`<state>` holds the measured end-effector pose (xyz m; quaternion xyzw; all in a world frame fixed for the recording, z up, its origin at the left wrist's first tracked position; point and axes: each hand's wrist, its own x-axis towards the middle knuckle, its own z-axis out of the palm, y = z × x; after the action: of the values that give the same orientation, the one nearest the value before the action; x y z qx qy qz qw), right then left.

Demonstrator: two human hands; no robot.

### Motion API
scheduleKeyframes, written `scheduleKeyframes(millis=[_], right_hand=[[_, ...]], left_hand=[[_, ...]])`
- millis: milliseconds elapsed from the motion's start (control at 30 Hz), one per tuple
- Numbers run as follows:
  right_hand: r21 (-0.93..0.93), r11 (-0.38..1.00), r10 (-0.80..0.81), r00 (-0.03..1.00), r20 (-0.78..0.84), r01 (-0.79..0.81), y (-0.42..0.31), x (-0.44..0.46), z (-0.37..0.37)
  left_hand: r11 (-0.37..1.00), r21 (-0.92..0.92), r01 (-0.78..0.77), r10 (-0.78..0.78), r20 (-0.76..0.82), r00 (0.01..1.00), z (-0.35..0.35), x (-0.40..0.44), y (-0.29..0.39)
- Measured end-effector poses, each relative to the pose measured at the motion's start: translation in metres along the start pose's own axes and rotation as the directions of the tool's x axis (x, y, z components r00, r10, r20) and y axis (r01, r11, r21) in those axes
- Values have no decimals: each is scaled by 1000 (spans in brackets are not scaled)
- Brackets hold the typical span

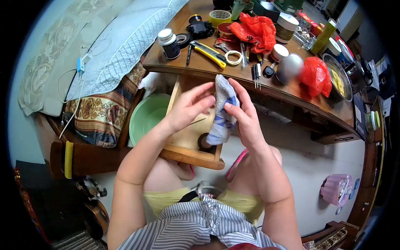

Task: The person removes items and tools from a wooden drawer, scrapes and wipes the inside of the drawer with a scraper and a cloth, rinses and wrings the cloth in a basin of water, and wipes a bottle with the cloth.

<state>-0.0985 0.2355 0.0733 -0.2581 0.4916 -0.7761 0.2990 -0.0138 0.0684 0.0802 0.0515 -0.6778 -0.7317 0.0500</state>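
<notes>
The right hand (246,118) grips a grey cloth (221,116) with blue markings, its thumb pressed on the near face and its fingers at the upper right edge; the cloth is held up off any surface, long and narrow, slightly tilted, its lower end hanging over the open drawer (181,141); the left hand (189,109) is open with the fingers loosely curled, its fingertips right at the cloth's left edge (whether they touch it, I cannot tell); inside the wooden drawer a dark ring (201,143) lies near the front right corner, partly behind the cloth's lower end, and a thin stick (197,121) shows just below the left hand; a green basin (146,118) stands to the left of the drawer, with a patterned cushion (110,110) further left; on the brown table (160,62) beyond the hands lie a yellow utility knife (210,54), a black pen (189,54) beside it, and a pale ring (228,61) near the blade housing; a white-capped bottle (168,46) stands at the left, while a crumpled red bag (255,33) lies behind, among jars and small items
</notes>
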Motion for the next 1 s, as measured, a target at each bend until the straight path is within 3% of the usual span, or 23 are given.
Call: scheduleKeyframes(millis=[33,67,167,267,300,367,433,533,633,667,733,833,900,933,967,1000], right_hand=[[-13,1000,3,1000,27,-3,3,-1,4],[-29,1000,9,998,55,-8,6,-2,7],[-83,996,31,988,153,-19,16,0,14],[-253,967,-8,995,104,34,24,0,24],[-452,884,-80,991,106,120,23,0,25],[-774,581,-215,965,152,252,20,1,21],[-802,526,-294,946,139,281,12,3,24],[-759,589,-348,935,73,278,4,12,20],[-670,718,-286,958,-38,188,0,20,22],[-706,688,-276,961,-38,170,-2,24,25],[-709,700,-148,989,-18,92,1,28,31],[-594,800,158,985,66,-89,9,25,54],[-628,775,204,967,153,-64,17,24,71],[-576,817,79,980,181,41,30,27,77],[-519,841,-51,978,202,151,42,32,82],[-380,921,-7,978,209,88,47,37,87]], left_hand=[[971,-207,117,-106,61,992,3,-11,2],[991,-128,34,-25,77,997,2,-13,-11],[980,-83,-179,172,-78,982,-2,-15,-34],[977,-124,-176,159,-137,978,-7,-20,-37],[977,-119,-178,156,-170,973,-12,-20,-39],[978,-108,-180,151,-231,961,-22,-18,-45],[958,-197,-207,140,-305,942,-29,-15,-45],[921,-363,-140,24,-307,951,-38,-21,-32],[925,-344,-160,24,-367,930,-44,-20,-29],[927,-307,-214,58,-446,893,-49,-18,-28],[922,-281,-267,46,-605,795,-61,-16,-18],[896,-287,-339,64,-672,738,-84,-22,-11],[862,-330,-386,68,-679,731,-86,-21,-16],[842,-350,-410,71,-682,728,-85,-21,-18],[905,-259,-338,96,-650,754,-81,-22,-20],[944,-195,-266,102,-596,797,-72,-21,-25]])
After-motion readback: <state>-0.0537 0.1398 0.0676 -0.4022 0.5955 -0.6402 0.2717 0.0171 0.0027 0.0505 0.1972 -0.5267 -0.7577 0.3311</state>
